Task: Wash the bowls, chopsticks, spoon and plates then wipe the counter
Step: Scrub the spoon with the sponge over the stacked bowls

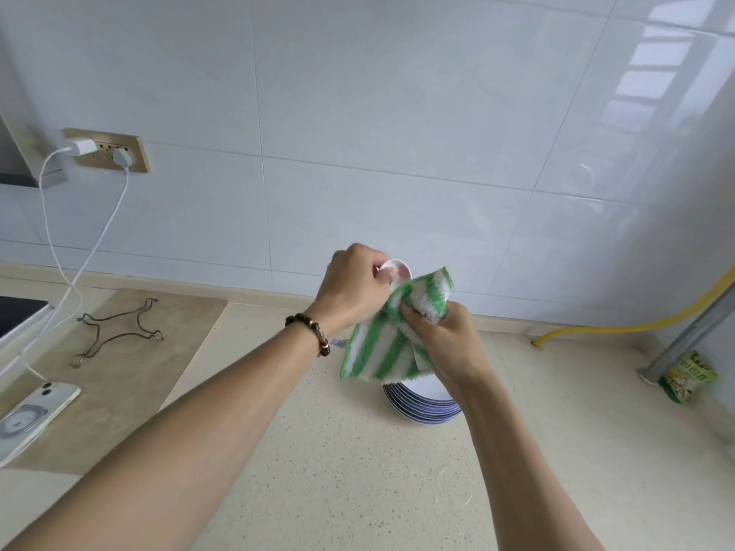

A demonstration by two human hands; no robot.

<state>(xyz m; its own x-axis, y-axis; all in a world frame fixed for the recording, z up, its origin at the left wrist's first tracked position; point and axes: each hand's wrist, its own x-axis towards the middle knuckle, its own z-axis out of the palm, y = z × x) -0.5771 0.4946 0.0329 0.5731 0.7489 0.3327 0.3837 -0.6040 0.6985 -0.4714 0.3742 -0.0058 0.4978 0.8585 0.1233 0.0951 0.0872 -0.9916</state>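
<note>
My left hand (354, 288) grips a small white spoon (397, 269) by its bowl end, held up above the speckled counter (338, 471). My right hand (441, 336) holds a green and white striped cloth (382, 347) bunched against the spoon, so the spoon's handle is hidden inside the cloth. Below my hands a stack of white plates with blue rims (421, 403) stands on the counter, partly covered by the hanging cloth and my right wrist.
A wire trivet (119, 332) and a phone (35, 415) on a charging cable lie on a tan board (131, 391) at the left. A wall socket (107, 151) holds two plugs. A yellow hose (620, 328), a metal pipe and a green packet (688, 379) sit at the right.
</note>
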